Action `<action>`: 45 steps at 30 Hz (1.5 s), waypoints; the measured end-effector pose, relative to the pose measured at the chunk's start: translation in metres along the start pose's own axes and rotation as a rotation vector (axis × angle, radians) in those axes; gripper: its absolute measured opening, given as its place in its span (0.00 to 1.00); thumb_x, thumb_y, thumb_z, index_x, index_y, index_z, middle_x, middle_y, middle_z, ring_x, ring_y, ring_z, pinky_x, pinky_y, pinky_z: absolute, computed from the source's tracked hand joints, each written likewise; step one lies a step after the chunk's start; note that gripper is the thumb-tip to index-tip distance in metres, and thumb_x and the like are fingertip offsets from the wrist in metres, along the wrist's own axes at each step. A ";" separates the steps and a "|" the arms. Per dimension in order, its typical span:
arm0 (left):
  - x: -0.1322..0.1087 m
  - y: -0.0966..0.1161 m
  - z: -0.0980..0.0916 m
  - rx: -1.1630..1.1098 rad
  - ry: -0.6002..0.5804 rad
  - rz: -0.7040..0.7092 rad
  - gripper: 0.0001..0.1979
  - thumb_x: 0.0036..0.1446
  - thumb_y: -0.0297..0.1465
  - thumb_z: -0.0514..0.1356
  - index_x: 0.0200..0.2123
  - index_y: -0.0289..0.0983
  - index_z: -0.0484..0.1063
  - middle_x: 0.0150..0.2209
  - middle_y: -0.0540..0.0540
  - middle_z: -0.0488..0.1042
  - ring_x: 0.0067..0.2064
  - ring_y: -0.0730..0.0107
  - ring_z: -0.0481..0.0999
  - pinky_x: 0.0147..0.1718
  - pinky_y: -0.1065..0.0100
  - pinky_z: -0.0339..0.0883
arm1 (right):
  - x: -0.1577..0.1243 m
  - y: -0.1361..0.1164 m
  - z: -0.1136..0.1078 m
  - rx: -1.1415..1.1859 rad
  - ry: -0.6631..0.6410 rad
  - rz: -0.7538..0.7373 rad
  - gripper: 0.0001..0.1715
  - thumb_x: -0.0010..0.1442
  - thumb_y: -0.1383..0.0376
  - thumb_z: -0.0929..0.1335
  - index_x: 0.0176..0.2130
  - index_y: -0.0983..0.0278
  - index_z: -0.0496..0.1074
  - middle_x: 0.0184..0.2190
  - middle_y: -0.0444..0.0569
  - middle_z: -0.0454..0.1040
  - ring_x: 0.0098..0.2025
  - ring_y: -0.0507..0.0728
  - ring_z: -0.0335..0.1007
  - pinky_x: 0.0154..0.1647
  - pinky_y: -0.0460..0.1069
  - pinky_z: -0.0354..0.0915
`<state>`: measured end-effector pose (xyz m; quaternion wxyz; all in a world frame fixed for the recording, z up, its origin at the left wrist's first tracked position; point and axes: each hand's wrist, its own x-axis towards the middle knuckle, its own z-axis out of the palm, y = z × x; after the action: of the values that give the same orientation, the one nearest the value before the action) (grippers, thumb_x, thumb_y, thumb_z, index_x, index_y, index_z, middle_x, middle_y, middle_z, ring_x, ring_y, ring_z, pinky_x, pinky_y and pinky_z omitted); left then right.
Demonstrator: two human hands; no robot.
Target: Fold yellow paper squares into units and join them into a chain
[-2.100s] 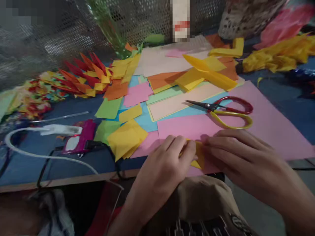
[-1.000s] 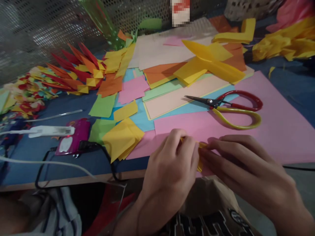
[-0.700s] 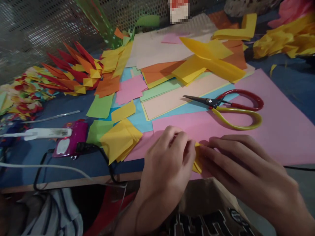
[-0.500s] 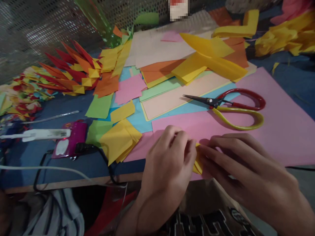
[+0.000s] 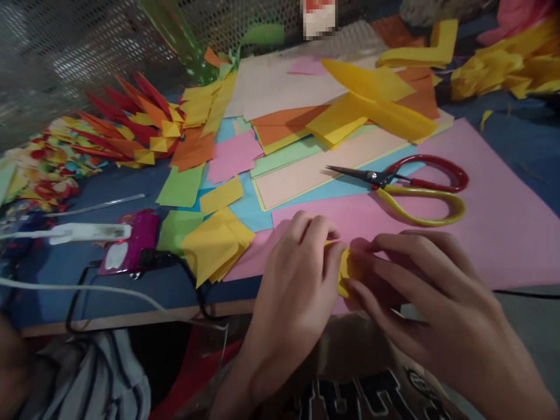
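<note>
So the table (image 5: 131, 300) is topped in plain blue, and its near side is finished with a pale brown edge strip (image 5: 144, 321). Past the far side of the table, the view's pretty much blocked by grey mesh (image 5: 94, 55) full of little holes; whether that's a wall or furniture can't be told. Some brighter flecks are caught on it beyond the table's far left, but overall the place is kinda dimly lit. A bit of grey floor (image 5: 531, 315) is shown below the table's right end. Under the table's front, left of centre, something red (image 5: 203, 364) is half swallowed by black shadow.
</note>
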<state>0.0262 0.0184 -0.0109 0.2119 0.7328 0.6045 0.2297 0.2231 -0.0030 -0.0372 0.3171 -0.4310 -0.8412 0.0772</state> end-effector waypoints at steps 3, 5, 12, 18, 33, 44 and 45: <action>-0.001 -0.007 -0.006 -0.039 -0.008 0.077 0.05 0.73 0.24 0.65 0.45 0.40 0.74 0.45 0.51 0.76 0.42 0.71 0.78 0.38 0.67 0.70 | -0.001 0.001 0.001 0.004 0.005 0.007 0.15 0.70 0.69 0.73 0.55 0.66 0.76 0.56 0.56 0.75 0.53 0.63 0.70 0.55 0.60 0.72; -0.003 -0.014 -0.012 -0.010 -0.047 0.209 0.08 0.75 0.22 0.61 0.48 0.41 0.75 0.48 0.51 0.77 0.47 0.70 0.79 0.44 0.67 0.72 | 0.001 0.005 0.000 0.022 -0.029 -0.006 0.15 0.71 0.69 0.71 0.57 0.64 0.75 0.57 0.54 0.76 0.54 0.62 0.72 0.56 0.60 0.73; -0.013 -0.022 -0.025 0.212 -0.187 0.411 0.07 0.77 0.24 0.58 0.52 0.37 0.75 0.51 0.46 0.77 0.52 0.63 0.75 0.52 0.61 0.73 | 0.014 0.022 -0.006 0.001 -0.046 -0.109 0.22 0.73 0.72 0.69 0.63 0.61 0.72 0.59 0.49 0.79 0.57 0.60 0.78 0.55 0.57 0.75; -0.015 -0.013 -0.022 0.450 -0.137 0.475 0.11 0.77 0.27 0.59 0.59 0.35 0.70 0.43 0.47 0.75 0.42 0.60 0.74 0.38 0.59 0.70 | -0.002 0.017 -0.011 0.004 -0.017 -0.213 0.20 0.68 0.76 0.70 0.57 0.65 0.76 0.56 0.51 0.78 0.56 0.59 0.75 0.61 0.54 0.73; 0.001 -0.012 -0.014 0.377 -0.121 0.440 0.06 0.74 0.23 0.61 0.44 0.40 0.75 0.41 0.50 0.75 0.40 0.65 0.73 0.35 0.62 0.65 | -0.015 0.022 -0.006 -0.114 -0.071 -0.300 0.17 0.67 0.77 0.67 0.53 0.68 0.77 0.56 0.57 0.78 0.58 0.67 0.73 0.57 0.63 0.73; 0.008 -0.018 -0.020 0.193 -0.233 0.374 0.06 0.76 0.25 0.60 0.48 0.39 0.77 0.45 0.50 0.76 0.46 0.66 0.75 0.45 0.60 0.68 | -0.015 0.030 0.000 -0.096 -0.087 -0.284 0.21 0.66 0.77 0.66 0.56 0.69 0.75 0.63 0.61 0.72 0.64 0.72 0.68 0.61 0.66 0.73; 0.007 -0.018 -0.021 0.184 -0.229 0.368 0.06 0.76 0.25 0.60 0.49 0.39 0.77 0.45 0.50 0.76 0.47 0.65 0.76 0.46 0.60 0.68 | -0.016 0.031 0.001 -0.095 -0.084 -0.284 0.21 0.66 0.77 0.66 0.56 0.69 0.75 0.62 0.62 0.73 0.64 0.71 0.68 0.61 0.65 0.74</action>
<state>0.0012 0.0294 -0.0040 0.1659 0.8681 0.4512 0.1236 0.2503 0.0041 -0.0578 0.2686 -0.3188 -0.9089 0.0094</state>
